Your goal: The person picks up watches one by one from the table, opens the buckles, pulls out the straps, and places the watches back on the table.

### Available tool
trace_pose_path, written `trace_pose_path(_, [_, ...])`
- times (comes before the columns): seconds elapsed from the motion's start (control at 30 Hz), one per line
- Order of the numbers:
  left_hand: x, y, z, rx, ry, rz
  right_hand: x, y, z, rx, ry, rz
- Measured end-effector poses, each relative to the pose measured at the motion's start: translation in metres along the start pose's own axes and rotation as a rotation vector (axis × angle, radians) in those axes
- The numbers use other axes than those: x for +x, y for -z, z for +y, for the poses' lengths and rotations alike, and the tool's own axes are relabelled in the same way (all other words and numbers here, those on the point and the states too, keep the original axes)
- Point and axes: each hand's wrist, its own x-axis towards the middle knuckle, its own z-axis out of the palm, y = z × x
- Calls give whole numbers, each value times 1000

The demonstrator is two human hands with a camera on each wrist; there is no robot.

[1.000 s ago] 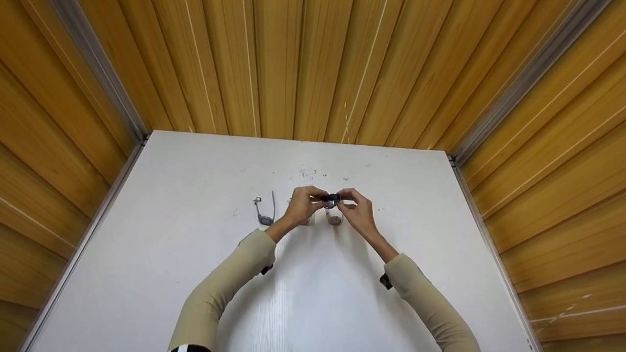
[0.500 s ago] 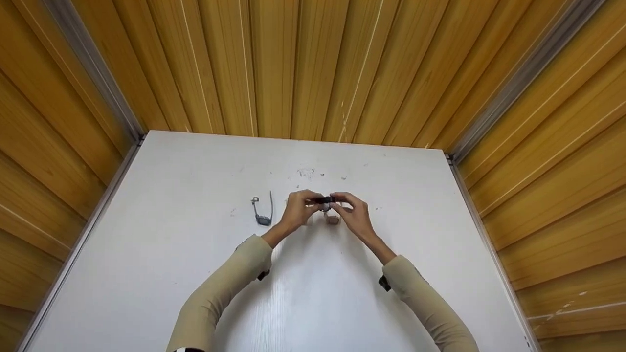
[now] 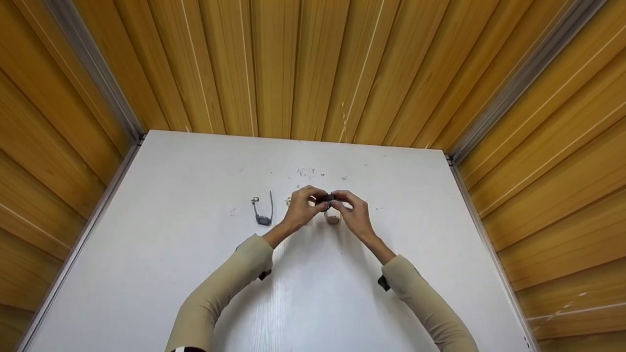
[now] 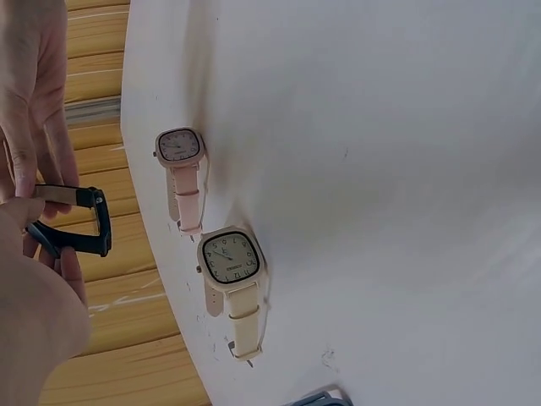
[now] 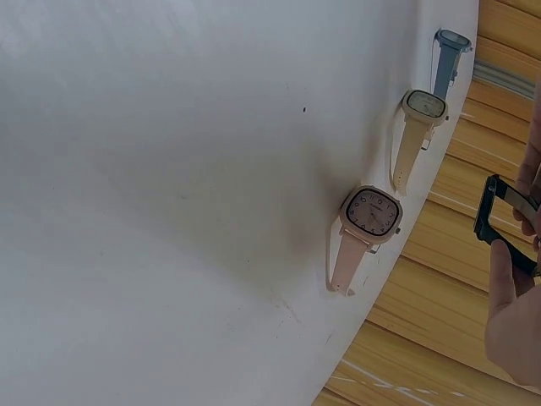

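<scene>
Both hands hold a dark watch (image 3: 324, 198) above the far middle of the white table. My left hand (image 3: 301, 211) pinches its strap from the left, and my right hand (image 3: 357, 213) pinches from the right. In the left wrist view the watch case (image 4: 103, 222) is seen edge-on, its strap looped back between the fingers. Fingers hide the strap ends, so whether they are fastened cannot be told. Below the hands a pink watch (image 4: 179, 145) and a cream watch (image 4: 232, 258) lie on the table. A blue-grey watch (image 3: 264, 221) lies farther left.
The white table (image 3: 313, 293) ends at a wall of yellow wood-look panels (image 3: 293, 68). Grey metal rails (image 3: 105, 73) run up the corners. Small dark marks (image 3: 306, 173) speckle the tabletop beyond the hands.
The hands have drawn slightly closer together, and the left fingers have shifted on the strap. The head view has moved a little. The watches on the table lie as before.
</scene>
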Motion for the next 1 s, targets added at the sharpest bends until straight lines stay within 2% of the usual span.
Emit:
trace_pose_path(0.17, [-1, 1, -3, -38, 10, -12, -1, 0, -3, 15, -44, -13])
trace_pose_path(0.37, [-1, 1, -6, -37, -7, -8, -2, 0, -4, 7, -36, -12])
trace_pose_path(0.63, [-7, 4, -12, 62, -17, 8, -4, 2, -2, 32, -39, 4])
trace_pose_path(0.83, [-8, 4, -17, 126, -44, -13, -5, 0, 22, 33, -63, 12])
trace_pose_path(1.0, [-9, 5, -15, 82, -50, -10, -8, 3, 2, 12, -61, 0])
